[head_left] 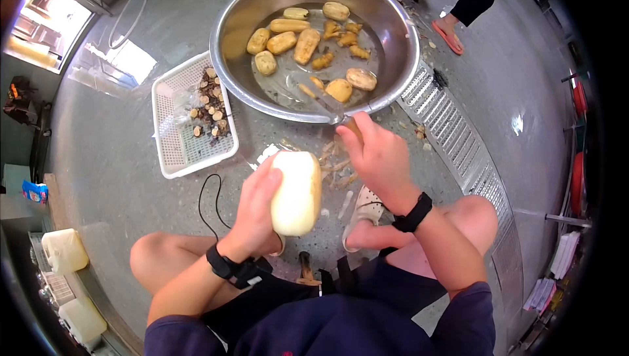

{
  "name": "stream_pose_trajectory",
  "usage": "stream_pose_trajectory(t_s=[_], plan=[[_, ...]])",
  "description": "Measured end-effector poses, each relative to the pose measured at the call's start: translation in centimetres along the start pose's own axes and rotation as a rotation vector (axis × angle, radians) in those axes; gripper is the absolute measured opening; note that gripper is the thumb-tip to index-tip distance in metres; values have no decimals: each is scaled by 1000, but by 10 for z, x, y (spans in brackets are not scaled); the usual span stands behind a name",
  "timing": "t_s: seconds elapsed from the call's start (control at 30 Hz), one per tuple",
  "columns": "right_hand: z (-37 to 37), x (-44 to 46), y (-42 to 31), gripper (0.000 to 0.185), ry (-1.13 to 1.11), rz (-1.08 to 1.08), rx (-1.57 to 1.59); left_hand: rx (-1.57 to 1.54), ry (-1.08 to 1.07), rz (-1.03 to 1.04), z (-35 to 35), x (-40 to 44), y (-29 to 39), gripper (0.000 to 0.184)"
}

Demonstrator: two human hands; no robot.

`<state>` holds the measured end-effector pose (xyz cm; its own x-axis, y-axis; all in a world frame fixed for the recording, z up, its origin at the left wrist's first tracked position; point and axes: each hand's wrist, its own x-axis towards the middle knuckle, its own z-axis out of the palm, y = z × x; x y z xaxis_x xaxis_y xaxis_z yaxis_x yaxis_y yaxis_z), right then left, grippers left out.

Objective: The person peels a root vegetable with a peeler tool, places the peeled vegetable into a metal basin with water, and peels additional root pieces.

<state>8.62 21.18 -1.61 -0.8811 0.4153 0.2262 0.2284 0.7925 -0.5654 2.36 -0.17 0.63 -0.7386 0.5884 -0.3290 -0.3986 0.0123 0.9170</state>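
Gripping, left hand [252, 205]: curled around the side of a pale root [296, 199], held roughly upright, thumb across the near face, other fingers hidden behind; brownish-yellow tint along the edge nearest the right hand [381, 154].
Tool, right hand: closed on an apparent peeler [354, 130] by its brown handle, blade too blurred to judge, held beyond the root and apart from it.
Peeling, judged the step in hand: best done in long, light strokes lengthwise; turn the root in the left palm to bring the tinted edge under the blade; keep the left thumb out of the path, mindful of probably slippery flesh.
Peel strips [337, 171]: scattered on the floor [177, 205], between and beyond the hands.
White basket [171, 149]: ahead of the left hand and to its left, holding dark-rimmed cut pieces [217, 115].
Steel basin [391, 35]: straight ahead of both hands, holding brownish roots [306, 45] and knobbly ginger-like pieces [347, 39].
Drain grate [452, 120]: ahead of the right hand, off to its right.
Another person's sandal [448, 37]: farther off, same side.
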Motion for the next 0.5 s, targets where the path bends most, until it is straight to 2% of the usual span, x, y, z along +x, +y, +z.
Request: stream_pose_trajectory(t_s=[0.1, 0.13, 0.23, 0.3, 0.33, 0.37, 0.4, 0.5], plan=[[-6, 0, -4, 31, -68, 50, 168, -276, -16, -208, -23, 11, -8, 60], [-6, -7, -7, 31, -103, 88, 222, -305, -24, -218, -26, 11, -10, 61], [-9, -32, -18, 31, -182, -52, 299, -390, -48, -229, -31, 10, -11, 62], [-4, -44, -23, 32, -152, -250, 292, -446, -73, -207, -33, 8, -10, 62], [-1, -48, -26, 32, -137, -352, 287, -575, -70, -294, -34, 11, -7, 61], [-1, -52, -30, 33, -144, -417, 226, -607, 21, -306, -29, 12, -5, 61], [-1, -53, -32, 33, -142, -432, 192, -637, 111, -317, -22, 12, 2, 62], [-1, -54, -35, 33, -125, -476, 98, -705, 110, -360, -20, 11, 7, 63]])
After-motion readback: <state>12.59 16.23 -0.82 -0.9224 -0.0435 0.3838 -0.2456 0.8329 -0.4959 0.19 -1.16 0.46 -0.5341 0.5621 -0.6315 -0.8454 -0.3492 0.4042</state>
